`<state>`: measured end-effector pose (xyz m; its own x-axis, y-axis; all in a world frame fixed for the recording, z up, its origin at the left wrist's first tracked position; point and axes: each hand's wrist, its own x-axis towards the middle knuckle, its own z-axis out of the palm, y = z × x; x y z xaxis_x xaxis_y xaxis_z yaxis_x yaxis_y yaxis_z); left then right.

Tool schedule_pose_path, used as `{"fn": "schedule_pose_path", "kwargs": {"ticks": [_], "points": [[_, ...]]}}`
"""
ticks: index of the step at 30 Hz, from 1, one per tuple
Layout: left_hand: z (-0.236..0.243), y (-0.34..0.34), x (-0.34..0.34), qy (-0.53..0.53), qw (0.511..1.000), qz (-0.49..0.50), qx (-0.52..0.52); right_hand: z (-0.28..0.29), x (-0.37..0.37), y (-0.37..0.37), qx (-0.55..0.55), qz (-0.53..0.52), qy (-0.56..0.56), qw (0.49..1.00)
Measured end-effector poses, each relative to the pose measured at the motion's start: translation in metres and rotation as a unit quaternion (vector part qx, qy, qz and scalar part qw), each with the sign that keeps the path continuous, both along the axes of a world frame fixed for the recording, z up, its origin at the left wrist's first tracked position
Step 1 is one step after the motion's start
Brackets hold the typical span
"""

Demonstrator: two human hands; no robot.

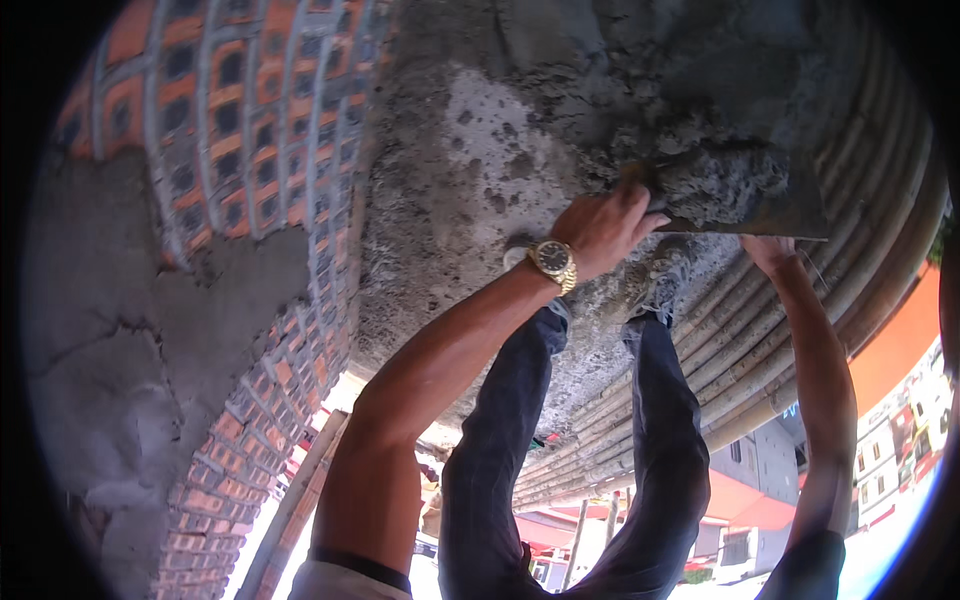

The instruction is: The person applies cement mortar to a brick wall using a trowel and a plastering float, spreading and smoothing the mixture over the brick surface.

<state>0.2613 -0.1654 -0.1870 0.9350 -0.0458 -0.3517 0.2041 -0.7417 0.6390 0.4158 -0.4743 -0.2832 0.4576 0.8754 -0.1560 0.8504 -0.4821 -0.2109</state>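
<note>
A flat, dark mortar board (790, 212) carries a lumpy heap of wet grey mortar (725, 183). My left hand (605, 232), with a gold watch (553, 262) on the wrist, is closed at the board's left end, its thumb by the near corner. Some of its fingers are hidden. My right hand (770, 252) grips the board's near edge toward the right, its fingers partly out of sight beneath it. The board is held above the rough, mortar-strewn surface, just beyond my feet.
A brick wall (285, 130) stands on the left, partly coated with grey mortar (230, 290). Bamboo-like poles (880, 210) run side by side along the right. My shoes (660, 290) stand on the mortar-spattered platform (500, 140). Buildings (890, 470) show far below at right.
</note>
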Motion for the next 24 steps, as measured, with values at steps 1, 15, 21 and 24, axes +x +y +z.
{"fn": "schedule_pose_path", "kwargs": {"ticks": [1,15,21,24], "points": [[0.032,-0.002,-0.002,0.01,1.0,0.006,-0.014,0.024,0.013,-0.007,0.017,0.028,0.01,0.999],[0.727,0.012,-0.225,0.022,0.97,0.235,0.052,0.517,-0.095,0.207,0.163,0.249,-0.018,0.955],[0.921,-0.027,-0.48,-0.217,0.797,0.542,0.155,0.758,-0.252,0.329,0.371,0.418,-0.223,0.799],[0.952,-0.042,-0.607,-0.245,0.715,0.61,0.237,0.859,-0.331,0.364,0.359,0.441,-0.204,0.797]]}}
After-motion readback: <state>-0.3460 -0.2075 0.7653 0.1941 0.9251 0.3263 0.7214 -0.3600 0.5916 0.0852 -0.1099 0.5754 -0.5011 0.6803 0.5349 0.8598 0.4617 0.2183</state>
